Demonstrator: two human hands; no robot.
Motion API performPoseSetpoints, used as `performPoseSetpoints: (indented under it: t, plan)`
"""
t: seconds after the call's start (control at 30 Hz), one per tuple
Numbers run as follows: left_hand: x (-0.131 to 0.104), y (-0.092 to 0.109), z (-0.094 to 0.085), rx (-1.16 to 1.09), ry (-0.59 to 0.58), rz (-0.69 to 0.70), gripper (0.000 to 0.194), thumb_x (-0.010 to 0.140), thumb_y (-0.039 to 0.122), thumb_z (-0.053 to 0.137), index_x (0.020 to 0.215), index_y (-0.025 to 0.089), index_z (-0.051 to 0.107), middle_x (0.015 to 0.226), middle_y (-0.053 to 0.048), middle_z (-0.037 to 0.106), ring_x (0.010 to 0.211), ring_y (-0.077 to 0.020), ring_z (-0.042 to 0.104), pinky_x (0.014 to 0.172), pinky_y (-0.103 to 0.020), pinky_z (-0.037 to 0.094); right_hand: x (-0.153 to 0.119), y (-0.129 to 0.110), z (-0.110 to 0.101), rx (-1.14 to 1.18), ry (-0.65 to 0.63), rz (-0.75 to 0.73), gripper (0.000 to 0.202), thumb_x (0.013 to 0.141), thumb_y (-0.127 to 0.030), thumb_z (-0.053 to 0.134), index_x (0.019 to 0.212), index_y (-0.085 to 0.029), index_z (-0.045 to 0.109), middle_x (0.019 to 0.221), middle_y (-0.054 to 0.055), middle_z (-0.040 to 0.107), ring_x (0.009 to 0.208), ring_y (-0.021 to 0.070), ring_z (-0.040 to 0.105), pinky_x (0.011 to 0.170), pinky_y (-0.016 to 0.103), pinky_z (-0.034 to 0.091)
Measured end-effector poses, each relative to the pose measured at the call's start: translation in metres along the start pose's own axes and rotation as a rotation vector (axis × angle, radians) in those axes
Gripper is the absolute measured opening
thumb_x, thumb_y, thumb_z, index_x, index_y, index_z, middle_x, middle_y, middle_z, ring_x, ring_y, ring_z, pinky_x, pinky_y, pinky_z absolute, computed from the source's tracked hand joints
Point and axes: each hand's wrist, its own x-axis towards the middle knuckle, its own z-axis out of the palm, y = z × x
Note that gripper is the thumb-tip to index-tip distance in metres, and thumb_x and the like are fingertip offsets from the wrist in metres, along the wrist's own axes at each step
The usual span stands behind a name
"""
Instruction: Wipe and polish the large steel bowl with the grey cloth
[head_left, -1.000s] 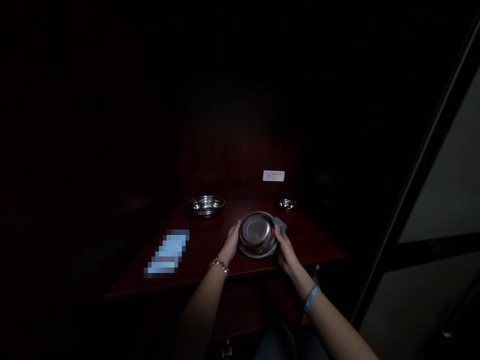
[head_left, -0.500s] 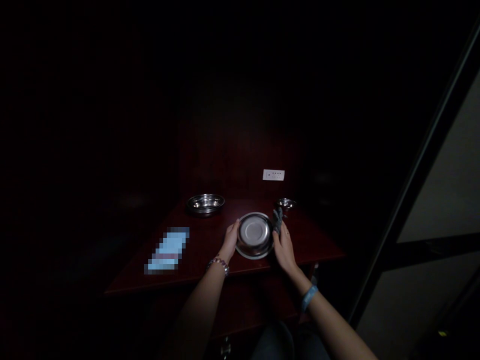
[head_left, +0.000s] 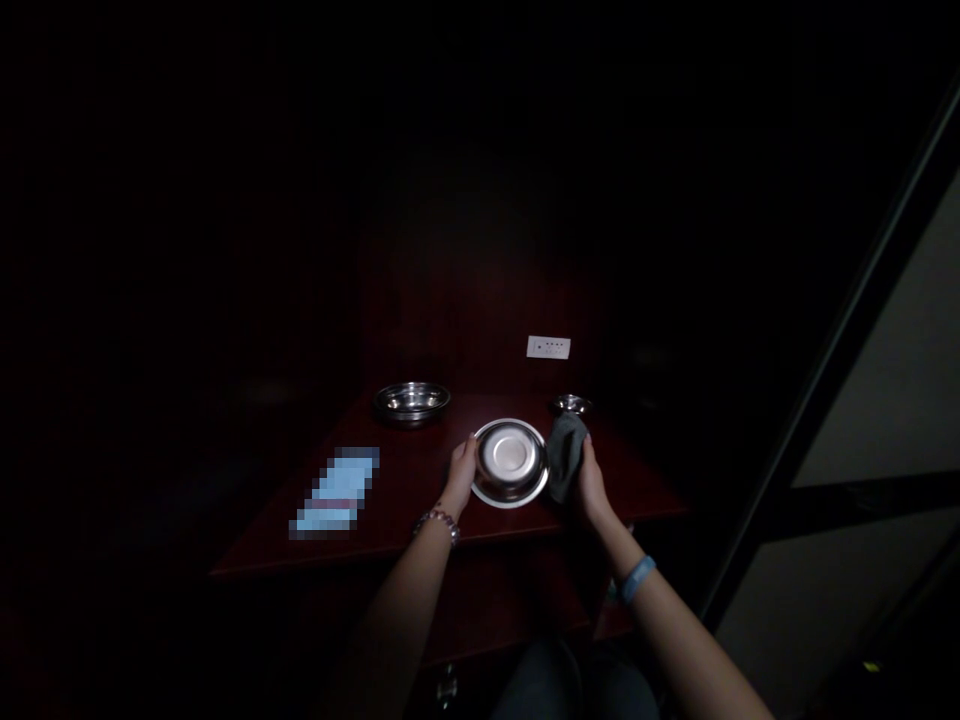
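Observation:
My left hand [head_left: 459,477] grips the left rim of a round stainless steel bowl [head_left: 511,460], thumb on the near side. The bowl is held with its underside towards me, above the front part of the dark red table [head_left: 420,490]. In my right hand [head_left: 592,485] is a dark grey cloth [head_left: 565,456], hanging beside the bowl's right rim; whether it touches the rim I cannot tell. The fingers of my right hand are partly hidden behind the cloth.
Several stacked steel bowls [head_left: 412,402] stand at the back left. A smaller steel bowl [head_left: 571,405] sits at the back right, below a white wall socket [head_left: 549,347]. A pixelated light blue patch [head_left: 337,492] covers something at the table's left. Surroundings are very dark.
My right hand has moved slightly right, off the bowl's rim, and more of the cloth now shows, spread out. My left hand still holds the bowl in nearly the same place.

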Motion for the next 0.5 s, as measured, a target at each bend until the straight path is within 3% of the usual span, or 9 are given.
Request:
performPoseSetpoints:
  t: [0.1, 0.17, 0.23, 0.27, 0.4, 0.5]
  plan:
    - [0.0, -0.001, 0.001, 0.027, -0.018, 0.009, 0.043, 0.077, 0.058, 0.064, 0.075, 0.016, 0.068, 0.073, -0.005, 0.069, 0.071, -0.0197, 0.06, 0.074, -0.033, 0.047, -0.002, 0.002, 0.004, 0.018, -0.05, 0.084, 0.073, 0.088, -0.077, 0.044, 0.117, -0.017, 0.072, 0.113, 0.012, 0.076, 0.112, 0.0281, 0.068, 0.101, 0.041, 0.052]
    - [0.0, -0.002, 0.001, 0.046, -0.024, 0.013, 0.04, 0.078, 0.057, 0.063, 0.074, 0.017, 0.067, 0.072, -0.004, 0.067, 0.071, -0.0198, 0.059, 0.073, -0.033, 0.047, -0.008, -0.003, 0.012, 0.033, -0.183, 0.083, 0.078, 0.089, -0.079, 0.037, 0.121, -0.017, 0.071, 0.115, 0.013, 0.075, 0.116, 0.0286, 0.067, 0.105, 0.043, 0.049]
    - [0.001, -0.002, 0.001, 0.051, -0.027, 0.005, 0.038, 0.078, 0.056, 0.062, 0.073, 0.018, 0.065, 0.071, -0.003, 0.066, 0.07, -0.0198, 0.058, 0.073, -0.033, 0.047, -0.015, -0.008, 0.021, 0.015, -0.366, 0.007, 0.079, 0.09, -0.08, 0.033, 0.131, -0.022, 0.066, 0.129, 0.01, 0.07, 0.127, 0.0264, 0.061, 0.114, 0.047, 0.041]
    - [0.001, -0.003, 0.002, 0.048, -0.028, -0.002, 0.038, 0.078, 0.056, 0.062, 0.073, 0.019, 0.065, 0.07, -0.003, 0.066, 0.07, -0.0199, 0.058, 0.072, -0.033, 0.047, -0.018, -0.009, 0.026, -0.031, -0.388, -0.056, 0.077, 0.09, -0.08, 0.033, 0.134, -0.024, 0.064, 0.136, 0.009, 0.066, 0.135, 0.0251, 0.054, 0.117, 0.047, 0.036]
    - [0.002, -0.005, 0.002, 0.036, -0.028, -0.013, 0.035, 0.078, 0.054, 0.062, 0.073, 0.019, 0.064, 0.069, -0.003, 0.065, 0.07, -0.0205, 0.059, 0.072, -0.034, 0.048, -0.02, -0.006, 0.035, -0.28, -0.351, -0.227, 0.076, 0.088, -0.078, 0.046, 0.138, -0.023, 0.06, 0.154, 0.009, 0.049, 0.149, 0.0241, 0.035, 0.124, 0.048, 0.022]
    - [0.002, -0.005, 0.003, 0.025, -0.036, -0.014, 0.033, 0.078, 0.053, 0.063, 0.072, 0.02, 0.065, 0.069, -0.004, 0.066, 0.075, -0.0231, 0.062, 0.074, -0.036, 0.049, -0.011, 0.0, 0.038, -0.344, -0.308, -0.269, 0.072, 0.091, -0.071, 0.045, 0.139, -0.019, 0.058, 0.152, 0.012, 0.051, 0.145, 0.0245, 0.041, 0.123, 0.048, 0.024]
